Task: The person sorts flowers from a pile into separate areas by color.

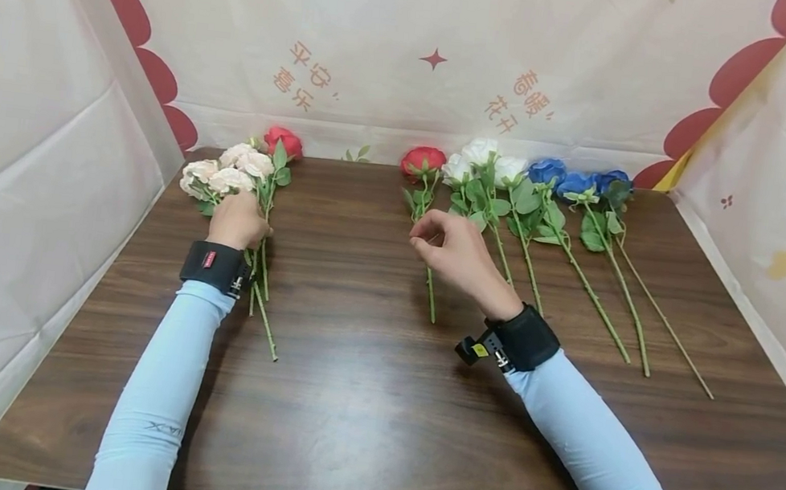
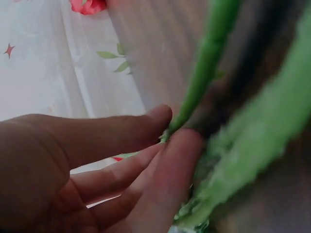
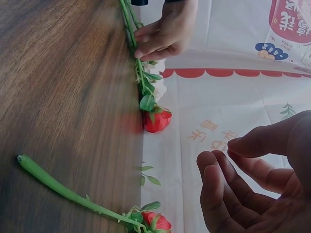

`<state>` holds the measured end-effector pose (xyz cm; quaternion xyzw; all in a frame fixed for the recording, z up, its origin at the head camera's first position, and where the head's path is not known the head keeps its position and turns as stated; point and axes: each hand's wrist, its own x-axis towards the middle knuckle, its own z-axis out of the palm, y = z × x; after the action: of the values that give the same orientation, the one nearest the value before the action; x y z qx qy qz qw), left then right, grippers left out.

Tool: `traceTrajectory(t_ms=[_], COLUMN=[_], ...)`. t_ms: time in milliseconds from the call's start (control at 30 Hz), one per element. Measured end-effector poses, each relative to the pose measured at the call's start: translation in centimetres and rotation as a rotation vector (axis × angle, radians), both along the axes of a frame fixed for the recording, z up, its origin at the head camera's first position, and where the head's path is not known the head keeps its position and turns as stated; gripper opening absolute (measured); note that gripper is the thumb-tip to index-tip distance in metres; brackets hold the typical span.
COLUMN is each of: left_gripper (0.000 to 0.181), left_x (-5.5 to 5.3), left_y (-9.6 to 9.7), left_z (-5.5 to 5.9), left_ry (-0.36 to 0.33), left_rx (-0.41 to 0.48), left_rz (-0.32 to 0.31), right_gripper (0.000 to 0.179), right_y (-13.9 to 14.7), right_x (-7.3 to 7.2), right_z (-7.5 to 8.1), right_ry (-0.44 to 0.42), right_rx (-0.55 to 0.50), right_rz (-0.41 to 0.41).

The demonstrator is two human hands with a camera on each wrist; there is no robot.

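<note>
Over the cluster at the left, my left hand point(image 1: 239, 219) pinches a green flower stem point(image 2: 199, 77) between thumb and fingertip. Pale pink flowers point(image 1: 231, 180) lie just beyond that hand, beside a red rose point(image 1: 282, 142). Which bloom belongs to the pinched stem cannot be told. My right hand point(image 1: 463, 257) hovers above the table with its fingers loosely bent, thumb near the fingertips and nothing held. Beneath and beyond it lies a second red rose point(image 1: 423, 161), its thorny stem point(image 3: 68, 194) pointing toward me.
White roses point(image 1: 479, 152) and blue roses point(image 1: 578, 185) lie in a row at the back right, long stems toward the front. The brown wooden table point(image 1: 343, 425) is walled by a printed white cloth point(image 1: 403, 28) behind and at both sides.
</note>
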<state>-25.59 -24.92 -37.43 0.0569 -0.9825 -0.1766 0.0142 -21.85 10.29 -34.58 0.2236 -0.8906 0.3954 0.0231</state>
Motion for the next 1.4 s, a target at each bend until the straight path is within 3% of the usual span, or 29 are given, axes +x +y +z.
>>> traceTrajectory(t_ms=[400, 567, 733, 933, 1200, 1400], left_gripper=[0.02, 0.018, 0.02, 0.023, 0.022, 0.016], left_x=[-0.4, -0.4, 0.0, 0.7, 1.3, 1.5], left_y=[0.3, 0.2, 0.2, 0.6, 1.0, 1.7], left_z=[0.0, 0.4, 0.9, 2.3, 3.6, 3.9], left_ry=[-0.022, -0.032, 0.01, 0.067, 0.139, 0.159], left_rx=[-0.022, 0.01, 0.057, 0.102, 0.115, 0.115], left_rz=[-0.03, -0.035, -0.047, -0.036, -0.027, -0.065], right_gripper=[0.014, 0.013, 0.012, 0.011, 0.01, 0.009], right_y=[0.1, 0.1, 0.0, 0.0, 0.1, 0.1], right_x=[0.1, 0.0, 0.0, 0.0, -0.1, -0.2], right_z=[-0.1, -0.2, -0.2, -0.3, -0.3, -0.3], right_ry=[-0.011, -0.012, -0.011, -0.015, -0.012, -0.012], right_rx=[0.014, 0.015, 0.016, 0.02, 0.024, 0.02], right_rz=[-0.004, -0.005, -0.008, -0.007, -0.011, -0.014])
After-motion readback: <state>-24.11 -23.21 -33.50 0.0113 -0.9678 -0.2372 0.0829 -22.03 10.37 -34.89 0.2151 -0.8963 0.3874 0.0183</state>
